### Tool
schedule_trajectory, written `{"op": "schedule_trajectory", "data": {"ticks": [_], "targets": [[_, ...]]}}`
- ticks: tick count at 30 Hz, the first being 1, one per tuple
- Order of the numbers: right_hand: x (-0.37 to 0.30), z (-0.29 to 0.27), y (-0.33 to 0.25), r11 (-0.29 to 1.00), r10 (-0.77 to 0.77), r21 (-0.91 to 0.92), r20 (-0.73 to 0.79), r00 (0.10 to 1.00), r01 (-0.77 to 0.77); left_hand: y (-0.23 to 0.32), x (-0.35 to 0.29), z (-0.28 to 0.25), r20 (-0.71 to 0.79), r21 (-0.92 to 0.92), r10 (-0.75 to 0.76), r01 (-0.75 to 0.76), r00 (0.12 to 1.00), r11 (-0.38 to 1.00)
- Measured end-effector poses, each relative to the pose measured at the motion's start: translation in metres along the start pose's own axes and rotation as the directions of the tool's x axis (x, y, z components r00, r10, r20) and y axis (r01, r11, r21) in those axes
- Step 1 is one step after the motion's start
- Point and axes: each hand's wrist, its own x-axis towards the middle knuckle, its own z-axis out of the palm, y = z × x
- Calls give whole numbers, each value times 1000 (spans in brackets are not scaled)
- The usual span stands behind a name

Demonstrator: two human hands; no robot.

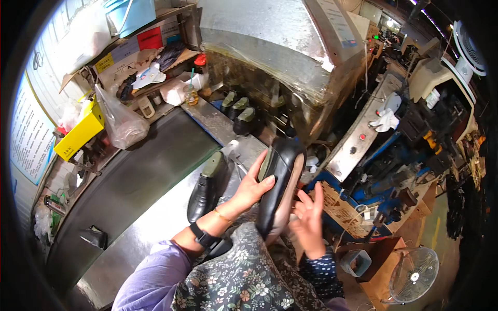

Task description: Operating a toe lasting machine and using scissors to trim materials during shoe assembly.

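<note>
My left hand grips a black leather shoe upper pulled over a last, held upright on its side in front of my body. Its pale underside faces right. Beside that underside is my right hand, fingers apart and slightly blurred; whether a fingertip touches the shoe I cannot tell. Another black shoe on a green last lies on the metal worktop, left of my left hand. Farther back, several black shoes on green lasts stand by the machine opening.
A dark conveyor belt runs along the left, with a small black piece on it. A large metal machine hood rises ahead. Bags, a yellow box and a cup with a straw line the shelf. A floor fan stands lower right.
</note>
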Motion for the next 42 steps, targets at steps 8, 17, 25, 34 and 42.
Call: {"op": "schedule_trajectory", "data": {"ticks": [8, 17, 25, 34, 42], "targets": [[-37, -71, 55, 766, 573, 211, 207, 793, -608, -12, -72, -35, 468, 807, -366, -220, 804, 548], [-93, -31, 64, 591, 709, 649, -135, 692, -479, -24, -56, -142, -135, 938, 317, 18, 939, 345], [147, 2, 127, 890, 269, 453, -431, 861, -52, -53, -49, -183, -359, 884, 148, 285, 921, 370], [92, 99, 112, 880, 415, 139, 241, 877, -454, -15, -32, -144, -573, -189, -281, 209, 770, 959], [31, -56, -44, 925, 260, 318, -126, 957, -210, -12, -33, -44, 483, 123, -107, 54, 869, 991]]}}
